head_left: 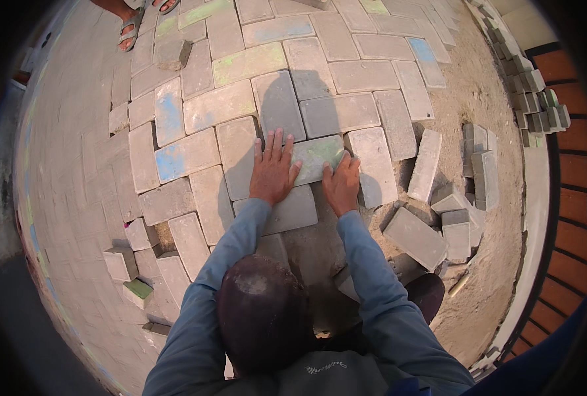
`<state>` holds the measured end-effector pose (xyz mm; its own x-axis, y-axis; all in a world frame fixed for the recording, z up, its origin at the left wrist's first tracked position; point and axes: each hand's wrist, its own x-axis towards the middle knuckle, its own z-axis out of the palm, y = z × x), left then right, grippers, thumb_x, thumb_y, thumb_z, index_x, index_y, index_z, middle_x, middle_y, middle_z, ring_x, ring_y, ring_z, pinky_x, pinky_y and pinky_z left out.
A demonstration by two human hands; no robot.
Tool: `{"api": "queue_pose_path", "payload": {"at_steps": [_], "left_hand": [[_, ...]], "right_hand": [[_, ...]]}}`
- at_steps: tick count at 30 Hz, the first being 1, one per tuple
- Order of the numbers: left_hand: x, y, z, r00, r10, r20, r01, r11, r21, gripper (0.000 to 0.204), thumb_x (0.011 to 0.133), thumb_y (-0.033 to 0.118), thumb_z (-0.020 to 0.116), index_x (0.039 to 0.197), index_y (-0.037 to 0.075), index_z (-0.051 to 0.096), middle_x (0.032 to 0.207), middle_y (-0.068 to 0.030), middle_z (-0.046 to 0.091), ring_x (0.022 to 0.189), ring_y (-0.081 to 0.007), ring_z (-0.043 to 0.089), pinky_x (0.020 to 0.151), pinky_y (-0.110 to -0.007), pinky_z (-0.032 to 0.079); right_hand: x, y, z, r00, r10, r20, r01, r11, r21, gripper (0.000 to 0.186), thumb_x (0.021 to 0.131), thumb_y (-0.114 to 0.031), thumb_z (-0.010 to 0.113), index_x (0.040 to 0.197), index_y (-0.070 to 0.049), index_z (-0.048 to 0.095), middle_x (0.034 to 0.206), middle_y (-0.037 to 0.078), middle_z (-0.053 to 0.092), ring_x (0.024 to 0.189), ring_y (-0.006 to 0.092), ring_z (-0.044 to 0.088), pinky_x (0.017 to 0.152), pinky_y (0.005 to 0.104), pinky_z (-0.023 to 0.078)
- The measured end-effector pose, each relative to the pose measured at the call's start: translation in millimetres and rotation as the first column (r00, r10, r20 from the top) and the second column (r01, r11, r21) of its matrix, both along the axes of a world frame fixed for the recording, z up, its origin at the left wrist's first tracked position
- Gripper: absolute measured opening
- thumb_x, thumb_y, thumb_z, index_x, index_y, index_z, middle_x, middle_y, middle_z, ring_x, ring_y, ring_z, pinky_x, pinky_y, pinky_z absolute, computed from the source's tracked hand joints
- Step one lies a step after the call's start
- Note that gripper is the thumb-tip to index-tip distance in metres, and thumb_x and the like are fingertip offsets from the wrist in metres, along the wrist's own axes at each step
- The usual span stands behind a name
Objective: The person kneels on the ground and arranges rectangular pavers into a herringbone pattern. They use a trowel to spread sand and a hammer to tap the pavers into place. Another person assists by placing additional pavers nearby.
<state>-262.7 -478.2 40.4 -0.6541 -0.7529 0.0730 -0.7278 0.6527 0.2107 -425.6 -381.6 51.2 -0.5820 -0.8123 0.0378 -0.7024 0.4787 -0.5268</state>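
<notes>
A grey paving block with a green tint (316, 155) lies in a herringbone paving, its long side running left to right. My left hand (275, 168) is spread flat over its left end, fingers stretched out and reaching onto the neighbouring block. At the right end, my right hand (343, 185) is closed on the corner, with bent fingers and the thumb at the near edge. The underside of this grip is hidden. Beside my right hand lies an upright-set pale block (372, 168). Nearer to me, below my left hand, sits another grey block (290, 211).
Loose blocks (415, 237) lie tilted on sand (498, 270) to the right. More blocks are stacked (534, 99) by a slatted orange-brown gate (574, 211). A loose block (173, 54) rests on the paving, near another person's sandalled foot (130, 30). My knee (263, 313) is close below.
</notes>
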Motion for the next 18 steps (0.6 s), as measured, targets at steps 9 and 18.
{"api": "queue_pose_path", "payload": {"at_steps": [9,18], "left_hand": [[7,-7,-3,0.999,-0.013,-0.041,0.012,1.000,-0.027,0.064,0.108,0.046,0.041,0.159,0.008,0.037,0.168,-0.0166,0.028,0.157,-0.0316,0.023,0.128,-0.053,0.012],[32,-12,-9,0.998,0.051,-0.034,-0.052,0.998,-0.044,0.063,0.108,0.042,0.042,0.158,0.004,0.035,0.167,-0.0159,0.029,0.157,-0.0316,0.021,0.128,-0.055,0.011]], "right_hand": [[-108,43,41,0.967,0.076,-0.243,0.003,0.951,0.309,0.094,0.088,-0.050,0.075,0.158,-0.003,0.032,0.135,0.036,0.045,0.125,0.0518,0.050,0.102,0.0588,0.041],[-74,44,15,0.956,0.142,-0.256,0.020,0.839,0.544,0.111,0.089,-0.056,0.071,0.166,-0.007,0.006,0.153,0.044,0.027,0.143,0.0614,0.028,0.118,0.0633,0.025]]}}
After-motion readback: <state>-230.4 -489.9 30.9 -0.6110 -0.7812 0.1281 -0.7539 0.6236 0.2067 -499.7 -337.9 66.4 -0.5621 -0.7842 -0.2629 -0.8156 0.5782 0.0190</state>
